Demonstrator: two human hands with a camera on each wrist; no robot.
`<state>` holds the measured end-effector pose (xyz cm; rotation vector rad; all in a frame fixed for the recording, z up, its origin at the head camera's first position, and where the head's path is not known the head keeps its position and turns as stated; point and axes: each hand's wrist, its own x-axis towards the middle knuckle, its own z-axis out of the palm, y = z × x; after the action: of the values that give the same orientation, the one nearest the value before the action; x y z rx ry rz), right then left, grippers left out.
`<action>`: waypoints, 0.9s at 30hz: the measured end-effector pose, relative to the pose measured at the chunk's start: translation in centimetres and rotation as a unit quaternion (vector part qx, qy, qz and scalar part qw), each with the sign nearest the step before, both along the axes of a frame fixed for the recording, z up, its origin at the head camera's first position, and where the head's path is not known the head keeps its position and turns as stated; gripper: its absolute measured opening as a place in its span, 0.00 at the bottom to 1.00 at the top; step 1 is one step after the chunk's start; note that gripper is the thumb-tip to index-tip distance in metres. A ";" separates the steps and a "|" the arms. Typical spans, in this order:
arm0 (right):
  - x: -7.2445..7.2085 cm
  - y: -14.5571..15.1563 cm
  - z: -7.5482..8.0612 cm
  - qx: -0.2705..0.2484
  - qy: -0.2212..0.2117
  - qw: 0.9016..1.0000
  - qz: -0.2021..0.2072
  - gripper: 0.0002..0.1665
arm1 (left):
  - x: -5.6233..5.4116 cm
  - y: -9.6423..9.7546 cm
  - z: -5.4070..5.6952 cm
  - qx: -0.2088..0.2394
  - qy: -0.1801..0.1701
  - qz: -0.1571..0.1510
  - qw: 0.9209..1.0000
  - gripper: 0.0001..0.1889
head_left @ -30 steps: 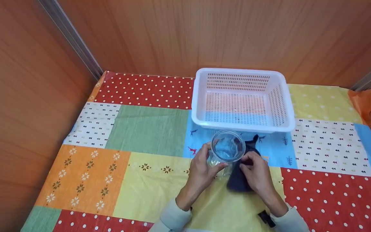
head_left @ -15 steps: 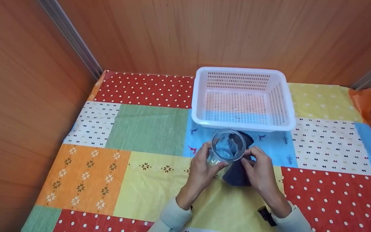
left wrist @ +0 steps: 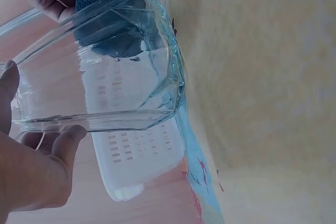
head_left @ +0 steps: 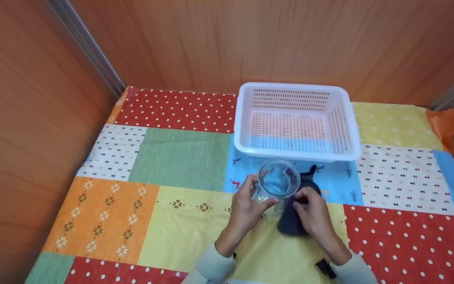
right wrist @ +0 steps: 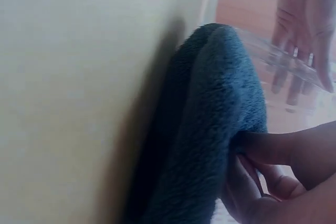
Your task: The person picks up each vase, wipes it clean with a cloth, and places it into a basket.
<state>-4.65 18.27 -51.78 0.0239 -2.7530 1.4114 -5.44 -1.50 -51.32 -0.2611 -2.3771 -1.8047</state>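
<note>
A clear glass jar (head_left: 278, 178) with a wide round mouth stands in front of the basket, tilted slightly in the head view. My left hand (head_left: 246, 207) grips it from the left, thumb and fingers round its upper part. On its right side my right hand (head_left: 314, 209) pinches a dark blue fuzzy cloth (head_left: 291, 221) between thumb and fingers. In the right wrist view the cloth (right wrist: 210, 114) hangs folded against the jar's outside. Through the glass, the left wrist view shows the cloth (left wrist: 113, 19) beside the jar's wall. The jar's inside holds nothing visible.
A white perforated plastic basket (head_left: 242, 148) sits right behind the jar, near the wooden back wall (head_left: 211, 47). A patchwork tablecloth (head_left: 187, 157) covers the table. Wooden panels (head_left: 34, 138) rise on the left and right sides.
The cloth and right hand shift up and toward the jar by half a second ago, then back down and right now. The left hand and jar stay nearly still.
</note>
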 end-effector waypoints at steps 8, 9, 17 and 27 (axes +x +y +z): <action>0.1 -0.9 3.8 -0.044 0.028 0.999 -0.012 0.11 | 0.0 0.0 0.1 0.033 -0.023 0.002 0.999 0.36; 0.1 -1.0 4.3 -0.052 0.029 0.998 -0.014 0.11 | 0.0 0.0 0.1 0.034 -0.026 0.003 0.999 0.36; 0.1 -0.9 5.1 -0.082 0.001 0.996 -0.026 0.14 | -0.1 0.1 0.3 0.032 -0.035 0.004 0.999 0.38; 0.1 -0.2 2.6 -0.107 -0.012 0.994 -0.022 0.15 | -0.2 0.1 0.2 0.036 -0.027 0.001 0.999 0.38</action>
<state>-4.60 18.03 -49.16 -0.0618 -2.5856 1.6970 -5.59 -1.45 -51.15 -0.2040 -2.3417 -1.9150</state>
